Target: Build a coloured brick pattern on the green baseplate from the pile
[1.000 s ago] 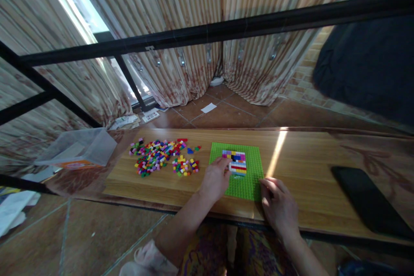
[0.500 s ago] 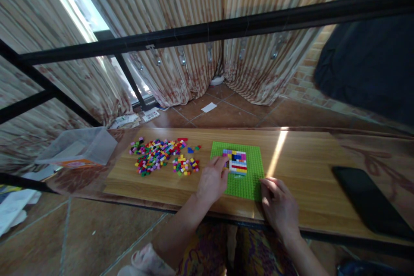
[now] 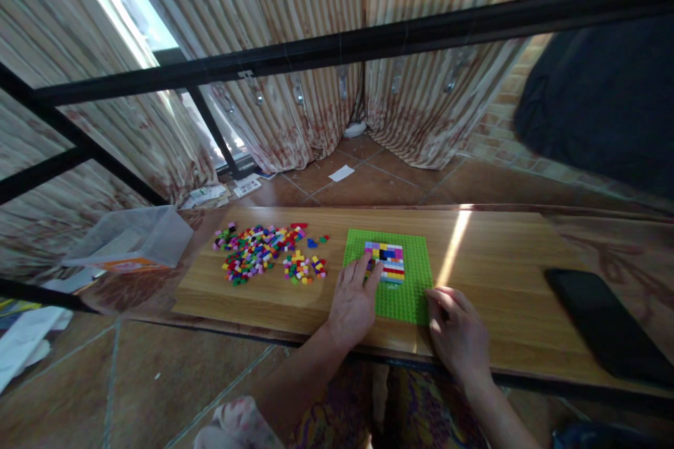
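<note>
On one green baseplate [image 3: 417, 270]: one brick mosaic [image 3: 393, 264], left hand [image 3: 352, 303] splayed across it; right hand [image 3: 460, 328] curled at baseplate edge, hold unclear.

green baseplate [image 3: 418, 273], flat, colorful bricks [image 3: 394, 266] atop

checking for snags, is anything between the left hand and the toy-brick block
Nothing visible: the left hand reaches over the left part of the toy-brick block, and the loose toy bricks lie left of the green studded baseplate.
</note>
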`<state>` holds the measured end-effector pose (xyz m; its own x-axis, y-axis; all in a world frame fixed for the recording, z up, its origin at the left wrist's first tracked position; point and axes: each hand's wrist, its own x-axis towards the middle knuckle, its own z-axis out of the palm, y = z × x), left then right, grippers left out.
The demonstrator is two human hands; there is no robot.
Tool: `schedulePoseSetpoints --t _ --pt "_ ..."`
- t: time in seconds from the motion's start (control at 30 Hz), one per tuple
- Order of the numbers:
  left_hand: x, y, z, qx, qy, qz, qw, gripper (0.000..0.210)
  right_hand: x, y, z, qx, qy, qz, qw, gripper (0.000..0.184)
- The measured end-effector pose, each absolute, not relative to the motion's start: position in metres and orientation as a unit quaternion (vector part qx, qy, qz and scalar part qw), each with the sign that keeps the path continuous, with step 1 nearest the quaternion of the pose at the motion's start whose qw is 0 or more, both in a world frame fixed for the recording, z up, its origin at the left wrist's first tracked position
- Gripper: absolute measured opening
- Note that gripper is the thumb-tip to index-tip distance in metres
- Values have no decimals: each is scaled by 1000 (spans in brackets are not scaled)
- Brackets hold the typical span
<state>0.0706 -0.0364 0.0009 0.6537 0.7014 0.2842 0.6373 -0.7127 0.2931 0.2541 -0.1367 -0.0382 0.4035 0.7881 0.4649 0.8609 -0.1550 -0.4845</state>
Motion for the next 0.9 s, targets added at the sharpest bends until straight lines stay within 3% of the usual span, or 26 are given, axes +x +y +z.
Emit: schedulePoseSetpoints --t 0.53,0.7,0.9 --pt "79 -34 7 879 389 244 126 44 257 -137 -42 -763 -547 -63 338 22" --pt "61 -33 4 851 413 299 126 52 257 -137 -43 -761 -550 -77 335 23" --pt "7 -32 -13 792 484 359 94 37 261 -138 -46 -767 -550 -84 319 25"
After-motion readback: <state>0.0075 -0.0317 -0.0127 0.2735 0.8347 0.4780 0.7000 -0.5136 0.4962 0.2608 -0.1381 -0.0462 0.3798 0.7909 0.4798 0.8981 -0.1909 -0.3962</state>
